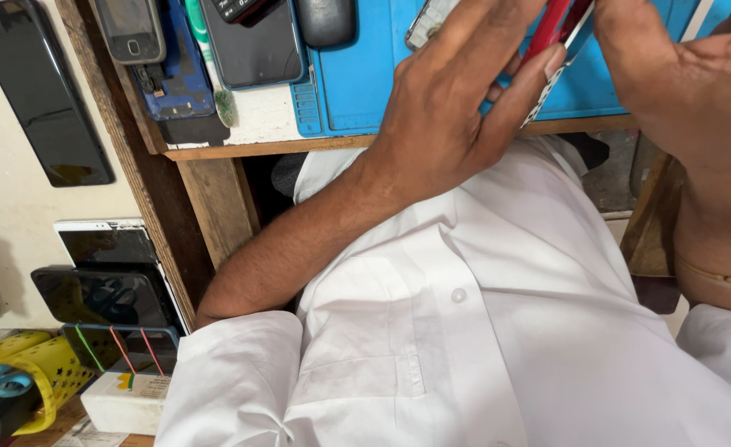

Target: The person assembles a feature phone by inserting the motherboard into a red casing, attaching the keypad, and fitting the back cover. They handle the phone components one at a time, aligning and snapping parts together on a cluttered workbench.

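A red phone (557, 25) is held on edge between both my hands, close to my chest, above the near edge of a blue work mat (357, 83). My left hand (456, 99) wraps its fingers round the phone's left side and back. Against the phone's right side presses my right hand (688, 83). Most of the phone is hidden by my fingers and cut off by the top of the view. My white shirt fills the lower part of the view.
On the wooden bench (241, 149) lie several phones: a small keypad phone (129, 29), a blue phone body (179, 79), a dark phone (254, 45). Black screen panels (38, 91) rest on the left wall. A yellow basket (34, 372) with scissors sits bottom left.
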